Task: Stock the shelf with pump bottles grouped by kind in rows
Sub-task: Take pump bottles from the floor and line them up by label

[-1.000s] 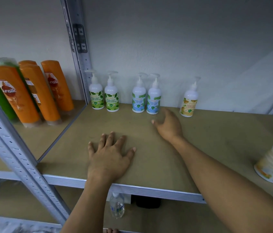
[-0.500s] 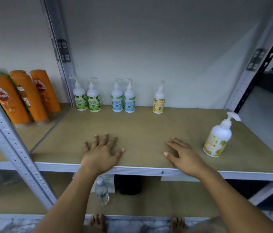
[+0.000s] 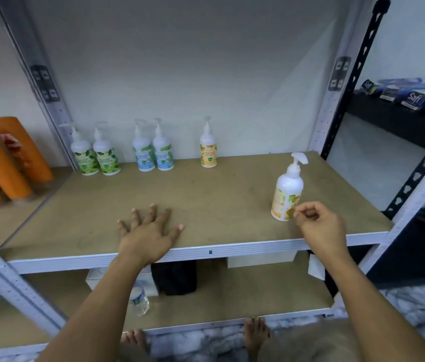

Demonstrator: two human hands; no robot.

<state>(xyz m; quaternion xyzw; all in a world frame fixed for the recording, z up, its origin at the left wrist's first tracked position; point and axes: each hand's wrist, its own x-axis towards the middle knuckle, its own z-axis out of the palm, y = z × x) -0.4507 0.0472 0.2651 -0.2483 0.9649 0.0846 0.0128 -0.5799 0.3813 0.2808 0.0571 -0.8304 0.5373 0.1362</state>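
Along the back of the brown shelf board [image 3: 206,199] stand two green-label pump bottles [image 3: 95,152], two blue-label pump bottles [image 3: 152,150] and one orange-label pump bottle [image 3: 208,147]. A second orange-label pump bottle [image 3: 287,189] stands alone near the front right. My right hand [image 3: 321,226] hovers just right of its base with fingers loosely curled, holding nothing. My left hand [image 3: 148,233] lies flat on the board near the front edge, fingers spread.
Orange shampoo bottles [image 3: 5,163] stand in the bay to the left behind a grey upright [image 3: 46,100]. Dark packets [image 3: 415,97] lie on a black shelf at right. Below are a water bottle [image 3: 139,300], a black box [image 3: 175,276] and my bare feet.
My right hand drew back from the far row, slid right along the front edge and lifted beside the lone orange-label bottle. The view swung right. My left hand stayed flat.
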